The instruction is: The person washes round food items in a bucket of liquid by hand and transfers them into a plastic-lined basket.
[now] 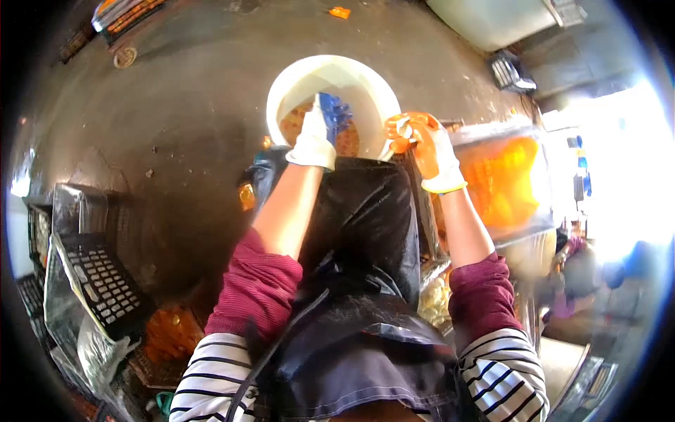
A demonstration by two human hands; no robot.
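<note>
My left hand (320, 130), in a white glove with blue coating, is over the white tub (278, 88). Its blue fingers are loosely bent, with nothing visible between them. Inside the tub is cloudy liquid with orange-brown bits (292, 123). Just beyond the tub's right rim is my right hand (425, 141), gloved in white and orange. Its fingers are curled together around something small and pale that I cannot make out. A black apron (358, 211) covers my lap below the tub.
Right of my knees stands a plastic-lined crate of orange material (503, 179). Pale pieces (437, 299) lie nearer me. Black crates (105, 281) and an orange-filled container (172, 334) are at left. An orange scrap (339, 13) lies on the wet floor. Another person (576, 271) is blurred at right.
</note>
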